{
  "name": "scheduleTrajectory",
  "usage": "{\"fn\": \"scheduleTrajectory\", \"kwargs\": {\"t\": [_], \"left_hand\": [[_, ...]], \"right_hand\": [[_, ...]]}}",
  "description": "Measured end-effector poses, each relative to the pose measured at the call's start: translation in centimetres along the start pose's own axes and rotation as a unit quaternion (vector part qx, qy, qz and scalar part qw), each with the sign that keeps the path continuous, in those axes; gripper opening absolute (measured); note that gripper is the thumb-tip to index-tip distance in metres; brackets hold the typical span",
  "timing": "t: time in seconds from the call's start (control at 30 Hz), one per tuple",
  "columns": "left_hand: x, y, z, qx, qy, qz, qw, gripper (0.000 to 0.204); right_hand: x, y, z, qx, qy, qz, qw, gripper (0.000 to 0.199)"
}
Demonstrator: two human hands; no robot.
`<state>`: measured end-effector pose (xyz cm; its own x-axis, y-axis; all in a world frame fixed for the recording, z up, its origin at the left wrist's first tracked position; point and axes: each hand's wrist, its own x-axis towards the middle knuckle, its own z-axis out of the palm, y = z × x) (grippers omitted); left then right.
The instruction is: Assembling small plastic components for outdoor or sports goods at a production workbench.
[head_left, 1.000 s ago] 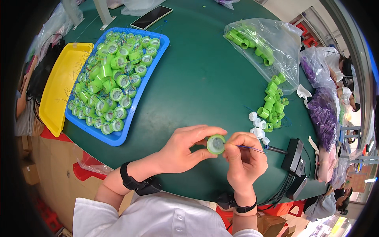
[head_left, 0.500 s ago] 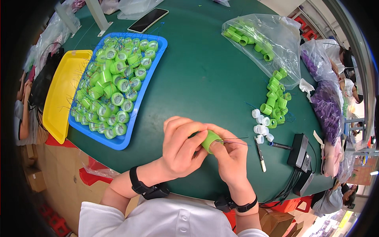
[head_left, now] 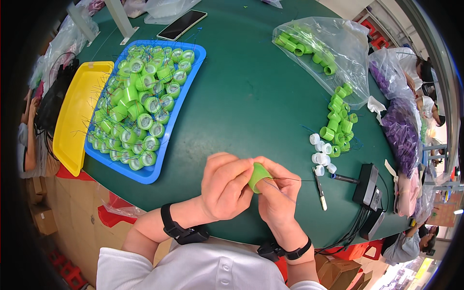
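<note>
The left hand (head_left: 224,188) and right hand (head_left: 279,195) both hold one green cup (head_left: 259,176) over the table (head_left: 232,116), close to its near edge. Unlike a second ago, the cup's round end no longer faces up: it is tipped over, with the right thumb against it. The hands are closer together, and a thin white-handled tool (head_left: 323,199) now shows beside them.

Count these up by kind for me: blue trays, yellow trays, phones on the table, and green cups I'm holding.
Blue tray: 1
Yellow tray: 1
Phone: 1
Green cup in your left hand and right hand: 1
Total: 4
</note>
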<state>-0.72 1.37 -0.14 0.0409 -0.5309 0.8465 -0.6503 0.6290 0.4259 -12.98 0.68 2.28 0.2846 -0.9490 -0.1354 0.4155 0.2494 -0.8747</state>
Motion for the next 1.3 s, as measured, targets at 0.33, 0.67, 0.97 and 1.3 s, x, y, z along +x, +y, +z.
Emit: {"fn": "scheduleTrajectory", "kwargs": {"t": [0.33,0.67,0.97,1.3], "left_hand": [[-0.5,-0.3,0.2,-0.013,-0.032,0.020,0.999,0.037],[0.9,-0.8,0.2,-0.011,-0.055,0.068,0.996,0.030],[0.0,-0.1,0.2,0.024,-0.001,0.011,1.000,0.031],[1.1,-1.1,-0.5,-0.019,-0.071,0.028,0.997,0.037]], "right_hand": [[0.2,0.0,-0.8,0.029,-0.001,-0.023,0.999,0.034],[0.4,-2.2,-2.5,-0.154,-0.118,0.006,0.981,0.039],[-0.1,-0.3,-0.5,-0.019,-0.021,-0.012,1.000,0.036],[1.1,-1.8,-1.6,-0.035,-0.012,0.027,0.999,0.032]]}}
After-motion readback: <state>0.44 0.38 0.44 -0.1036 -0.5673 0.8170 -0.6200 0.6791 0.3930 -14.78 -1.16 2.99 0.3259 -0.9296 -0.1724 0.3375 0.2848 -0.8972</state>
